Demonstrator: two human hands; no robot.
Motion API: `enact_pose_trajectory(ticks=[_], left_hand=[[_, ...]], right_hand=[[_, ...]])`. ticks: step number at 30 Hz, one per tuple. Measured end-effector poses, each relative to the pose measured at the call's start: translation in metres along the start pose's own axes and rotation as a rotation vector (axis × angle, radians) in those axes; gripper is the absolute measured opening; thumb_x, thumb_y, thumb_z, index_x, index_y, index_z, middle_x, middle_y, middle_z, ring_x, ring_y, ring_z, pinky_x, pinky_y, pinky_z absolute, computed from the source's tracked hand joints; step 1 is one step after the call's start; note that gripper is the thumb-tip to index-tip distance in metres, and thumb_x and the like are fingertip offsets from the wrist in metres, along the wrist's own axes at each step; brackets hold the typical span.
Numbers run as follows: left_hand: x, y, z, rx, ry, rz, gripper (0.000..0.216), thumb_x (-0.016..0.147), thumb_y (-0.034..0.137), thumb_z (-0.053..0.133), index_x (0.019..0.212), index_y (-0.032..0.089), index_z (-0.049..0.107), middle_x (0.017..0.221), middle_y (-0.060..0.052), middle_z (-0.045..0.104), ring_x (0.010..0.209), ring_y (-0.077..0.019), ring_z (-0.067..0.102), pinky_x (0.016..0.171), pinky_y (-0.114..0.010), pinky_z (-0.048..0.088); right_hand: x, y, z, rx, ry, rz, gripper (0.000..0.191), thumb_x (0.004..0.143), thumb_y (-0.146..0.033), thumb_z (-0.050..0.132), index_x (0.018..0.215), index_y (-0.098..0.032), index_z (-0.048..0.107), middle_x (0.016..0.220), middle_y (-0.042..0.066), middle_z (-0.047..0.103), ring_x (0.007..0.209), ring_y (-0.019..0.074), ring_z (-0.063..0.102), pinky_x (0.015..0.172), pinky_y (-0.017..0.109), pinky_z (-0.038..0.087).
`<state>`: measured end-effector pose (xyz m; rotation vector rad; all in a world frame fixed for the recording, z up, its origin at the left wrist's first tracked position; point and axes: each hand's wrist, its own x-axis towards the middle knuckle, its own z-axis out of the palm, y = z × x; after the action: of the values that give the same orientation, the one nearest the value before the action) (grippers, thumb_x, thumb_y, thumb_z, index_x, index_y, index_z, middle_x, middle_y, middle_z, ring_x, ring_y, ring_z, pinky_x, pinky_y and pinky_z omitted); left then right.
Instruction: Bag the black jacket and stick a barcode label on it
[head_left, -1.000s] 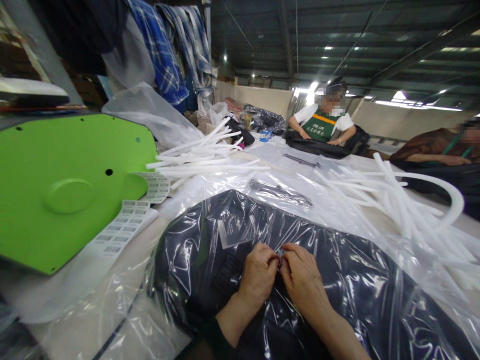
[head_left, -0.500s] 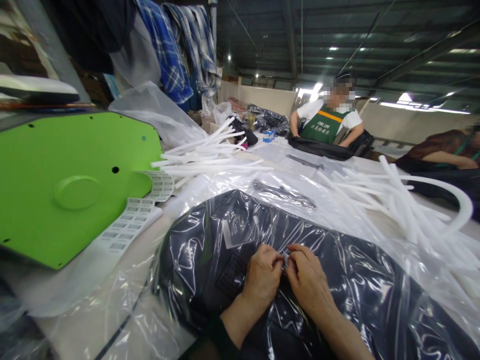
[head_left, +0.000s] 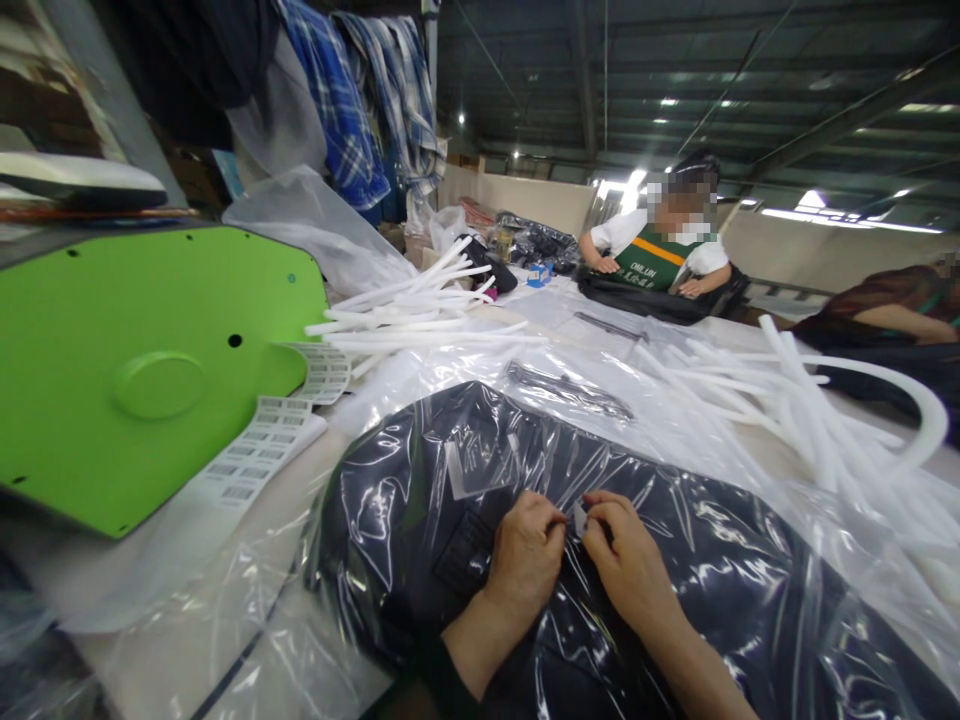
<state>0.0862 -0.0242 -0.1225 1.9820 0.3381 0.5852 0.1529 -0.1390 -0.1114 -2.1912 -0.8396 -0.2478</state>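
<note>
A dark garment in a clear plastic bag [head_left: 675,560] lies on the table in front of me. My left hand [head_left: 525,560] and my right hand [head_left: 626,560] rest on top of it, fingertips together. Between them they pinch a small white label [head_left: 579,517] just above the bag. Both hands are closed in a pinch. A strip of printed barcode labels [head_left: 259,450] runs from the green machine toward the bag's left side.
A green machine housing [head_left: 142,360] fills the left. White foam tubes lie in a pile behind the bag [head_left: 412,310] and another at right [head_left: 810,420]. Plaid shirts [head_left: 352,100] hang at back. Two other people [head_left: 652,255] work at the table's far side.
My hands have stayed on the bag, shifting slightly right. The small white label between my fingertips shows more plainly now. The person across the table has leaned forward.
</note>
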Motion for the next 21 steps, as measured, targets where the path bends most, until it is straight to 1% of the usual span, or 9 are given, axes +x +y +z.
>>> enact_pose_trajectory(ticks=[3,6,9,13,18,21], left_hand=[[0.0,0.001,-0.001,0.0,0.007,0.001,0.017,0.072,-0.001,0.055,0.07,0.014,0.064,0.076,-0.002,0.058,0.072,-0.0134,0.056,0.07,-0.025,0.043],[-0.001,0.001,0.0,-0.002,-0.002,0.014,0.019,0.072,-0.001,0.055,0.074,0.015,0.065,0.077,-0.001,0.058,0.071,-0.0125,0.055,0.07,-0.024,0.043],[-0.003,0.002,0.0,0.004,-0.011,0.033,0.018,0.072,0.002,0.057,0.079,0.016,0.065,0.08,-0.001,0.058,0.07,-0.0122,0.054,0.07,-0.025,0.044],[-0.003,0.004,0.001,0.041,-0.01,0.02,0.014,0.071,0.005,0.058,0.078,0.015,0.064,0.081,-0.001,0.056,0.066,-0.012,0.052,0.068,-0.026,0.044],[-0.002,0.004,0.002,0.051,0.014,-0.017,0.013,0.069,0.006,0.06,0.076,0.016,0.064,0.078,-0.001,0.055,0.066,-0.0124,0.053,0.067,-0.026,0.044],[-0.003,0.003,0.004,0.047,0.009,-0.02,0.013,0.071,0.007,0.059,0.076,0.017,0.065,0.08,-0.001,0.056,0.071,-0.0131,0.055,0.068,-0.026,0.043]], right_hand=[[0.003,-0.001,-0.003,0.055,-0.031,0.051,0.022,0.078,-0.036,0.038,0.068,-0.022,0.051,0.094,0.01,0.059,0.087,0.0212,0.058,0.078,0.037,0.045],[0.005,0.0,-0.005,0.102,-0.063,0.104,0.023,0.075,-0.038,0.04,0.066,-0.022,0.053,0.095,0.01,0.06,0.088,0.0218,0.058,0.077,0.037,0.045],[0.007,0.0,-0.007,0.145,-0.095,0.154,0.026,0.073,-0.041,0.041,0.064,-0.022,0.054,0.095,0.01,0.06,0.089,0.0227,0.058,0.075,0.037,0.045],[0.012,-0.002,-0.009,0.191,-0.142,0.218,0.028,0.067,-0.044,0.043,0.061,-0.021,0.057,0.096,0.011,0.06,0.088,0.024,0.058,0.072,0.037,0.045],[0.016,-0.008,-0.011,0.243,-0.163,0.276,0.028,0.063,-0.047,0.046,0.059,-0.021,0.058,0.096,0.009,0.061,0.092,0.0243,0.057,0.08,0.038,0.043],[0.017,-0.011,-0.012,0.267,-0.166,0.31,0.029,0.059,-0.047,0.047,0.058,-0.022,0.059,0.096,0.009,0.061,0.093,0.025,0.057,0.083,0.038,0.041]])
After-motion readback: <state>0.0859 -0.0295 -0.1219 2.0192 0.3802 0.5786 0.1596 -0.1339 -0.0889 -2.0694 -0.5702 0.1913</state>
